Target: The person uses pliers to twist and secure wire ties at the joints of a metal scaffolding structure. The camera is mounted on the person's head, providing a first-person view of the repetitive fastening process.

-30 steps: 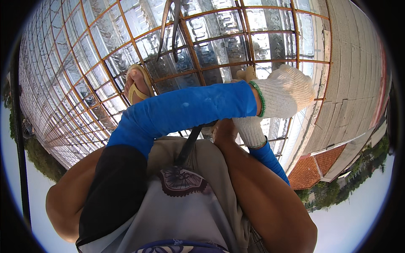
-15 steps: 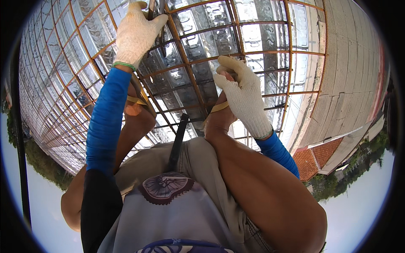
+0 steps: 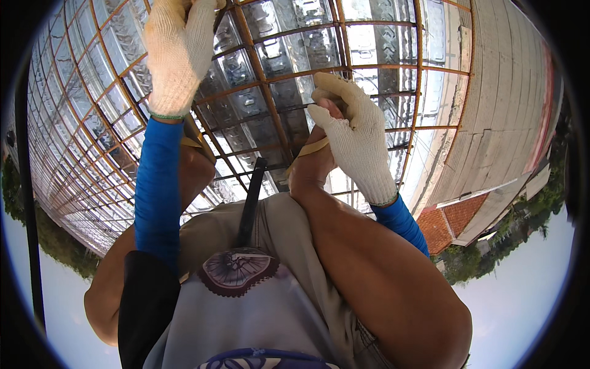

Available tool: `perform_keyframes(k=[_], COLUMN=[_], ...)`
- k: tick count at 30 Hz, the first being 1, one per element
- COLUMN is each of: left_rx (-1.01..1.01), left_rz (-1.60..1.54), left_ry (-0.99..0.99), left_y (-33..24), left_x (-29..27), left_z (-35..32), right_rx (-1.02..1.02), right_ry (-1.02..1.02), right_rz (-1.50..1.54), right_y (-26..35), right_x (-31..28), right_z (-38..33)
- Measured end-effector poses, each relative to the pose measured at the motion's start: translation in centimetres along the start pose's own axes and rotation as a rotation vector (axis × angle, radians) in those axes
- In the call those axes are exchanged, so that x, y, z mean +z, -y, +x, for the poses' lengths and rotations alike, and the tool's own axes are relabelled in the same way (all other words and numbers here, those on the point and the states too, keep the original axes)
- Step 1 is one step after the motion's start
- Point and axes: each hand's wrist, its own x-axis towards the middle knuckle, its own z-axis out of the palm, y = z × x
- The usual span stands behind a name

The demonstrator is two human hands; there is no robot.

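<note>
My left hand [image 3: 178,61], in a white knitted glove, reaches to the top edge over the rusty rebar mesh [image 3: 265,92]. Its fingers are bent and partly cut off by the edge; a bit of dark metal shows beside them, too little to name. My right hand [image 3: 356,138], gloved too, is closed above my right foot, with bare fingertips showing through the glove. Thin tie wires [image 3: 396,101] fan out from behind it, seemingly held in its curled fingers. Both hands are apart.
Shiny embossed metal decking [image 3: 295,55] lies beneath the mesh. My sandalled feet stand on the bars. A dark flat strip [image 3: 253,194] rises from my lap. Boards [image 3: 501,117] border the right side, with a tiled roof [image 3: 452,221] and trees beyond. A dark pole [image 3: 27,184] stands at far left.
My left hand has moved left and up toward the top edge, turning, and the dark metal bars by its thumb are now mostly out of sight. My right hand keeps nearly the same place and grip.
</note>
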Motion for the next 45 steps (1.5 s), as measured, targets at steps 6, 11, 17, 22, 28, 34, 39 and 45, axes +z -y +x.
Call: perform_keyframes(k=[6, 11, 17, 22, 28, 34, 39, 45], left_rx=[-0.441, -0.808, -1.301, -1.248, -1.43, -1.394, -1.506, -1.431], left_rz=[-0.601, -1.333, -1.371, -2.241, -2.483, -2.523, -2.292, -2.414], left_ry=[0.411, 0.574, 0.52, 0.47, 0.551, 0.674, 0.596, 0.793], left_y=[-13.4, -14.7, -18.3, -12.0, -8.6, -7.9, -8.5, -6.4], left_x=[-0.2, 5.0, 11.8, 10.9, 14.1, 13.9, 13.2, 16.6], left_z=[-1.3, -7.5, -15.1, -15.5, -16.3, -16.4, -16.2, -17.8], right_rx=[0.215, 0.217, 0.456, 0.052, -0.115, -0.207, 0.011, 0.112], right_ry=[-0.048, -0.112, 0.365, 0.468, 0.514, 0.58, 0.623, 0.581], right_rz=[-0.033, -0.124, -0.905, -1.152, -1.352, -1.385, -1.45, -1.459], right_y=[-0.6, 3.7, 11.2, 9.5, 9.5, 9.0, 11.1, 12.3], right_x=[-6.7, -12.1, -12.5, -11.7, -8.9, -10.0, -7.9, -6.4], right_z=[-3.2, -5.2, -2.6, -0.5, 2.5, 1.8, 1.5, 0.6])
